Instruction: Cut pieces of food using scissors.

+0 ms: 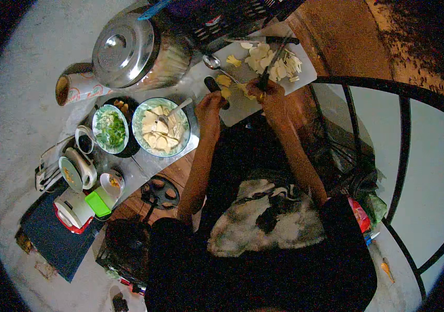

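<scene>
My left hand (209,106) grips a dark elongated object (211,84) at the near left part of the white cutting board (241,109); its exact kind is unclear. My right hand (272,93) closes around a long dark narrow tool (270,69) that slants up over the board. Pale yellow pieces (225,81) lie between the two hands, with another yellow piece (248,93) by my right fingertips. Beyond my right hand is a heap of whitish slices and sticks (272,60). A metal spoon (212,62) rests on the board's left side, and a black-handled knife (280,40) lies along its far edge.
Left of the board stand a bowl of pale chunks (161,132) with a spoon, a bowl of chopped greens (110,130) and a large lidded metal pot (124,50). Small cups, a green container (98,203) and a paper roll (83,87) are farther left. A black metal railing (403,117) curves at right.
</scene>
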Tool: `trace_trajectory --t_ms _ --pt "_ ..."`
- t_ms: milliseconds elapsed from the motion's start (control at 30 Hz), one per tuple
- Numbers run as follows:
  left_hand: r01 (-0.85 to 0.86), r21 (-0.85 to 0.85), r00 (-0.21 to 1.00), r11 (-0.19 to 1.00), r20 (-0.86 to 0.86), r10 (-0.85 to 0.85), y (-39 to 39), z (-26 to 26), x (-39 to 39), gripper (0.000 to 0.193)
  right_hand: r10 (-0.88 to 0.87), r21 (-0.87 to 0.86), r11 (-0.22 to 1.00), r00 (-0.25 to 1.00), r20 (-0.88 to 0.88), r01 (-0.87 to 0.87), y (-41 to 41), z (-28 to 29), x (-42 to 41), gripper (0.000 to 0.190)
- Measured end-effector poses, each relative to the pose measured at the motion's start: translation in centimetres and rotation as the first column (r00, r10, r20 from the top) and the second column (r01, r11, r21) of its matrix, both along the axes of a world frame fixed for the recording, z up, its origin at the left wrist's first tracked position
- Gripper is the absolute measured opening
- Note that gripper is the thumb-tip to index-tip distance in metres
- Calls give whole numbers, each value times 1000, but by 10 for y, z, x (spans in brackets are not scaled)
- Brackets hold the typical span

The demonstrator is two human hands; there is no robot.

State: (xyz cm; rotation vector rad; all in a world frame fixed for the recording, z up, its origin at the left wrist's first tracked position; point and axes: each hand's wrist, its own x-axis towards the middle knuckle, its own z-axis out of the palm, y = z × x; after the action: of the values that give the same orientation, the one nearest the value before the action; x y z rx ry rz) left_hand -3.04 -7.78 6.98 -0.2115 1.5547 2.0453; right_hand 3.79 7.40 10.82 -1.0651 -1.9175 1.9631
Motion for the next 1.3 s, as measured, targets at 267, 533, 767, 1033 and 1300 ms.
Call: trace_trajectory --t_ms 267,533,767,1033,1300 --pt "208 -158 969 965 -101 -225 17 -32 -31 23 -105 -66 991 987 124 114 13 25 14 23" --pt "-49 -670 694 740 -556 -458 21 -21 -30 23 -162 -75 982 979 126 172 12 -8 32 16" --pt "383 48 917 923 100 -386 35 81 -2 24 -202 -333 929 975 -93 161 0 82 18 18" --pt "408 198 902 891 -234 -362 52 156 -8 14 -197 -55 980 953 -232 189 -2 126 25 18" --pt "526 67 795 848 -393 -462 65 218 -10 17 -196 -139 978 923 -330 158 15 166 38 24"
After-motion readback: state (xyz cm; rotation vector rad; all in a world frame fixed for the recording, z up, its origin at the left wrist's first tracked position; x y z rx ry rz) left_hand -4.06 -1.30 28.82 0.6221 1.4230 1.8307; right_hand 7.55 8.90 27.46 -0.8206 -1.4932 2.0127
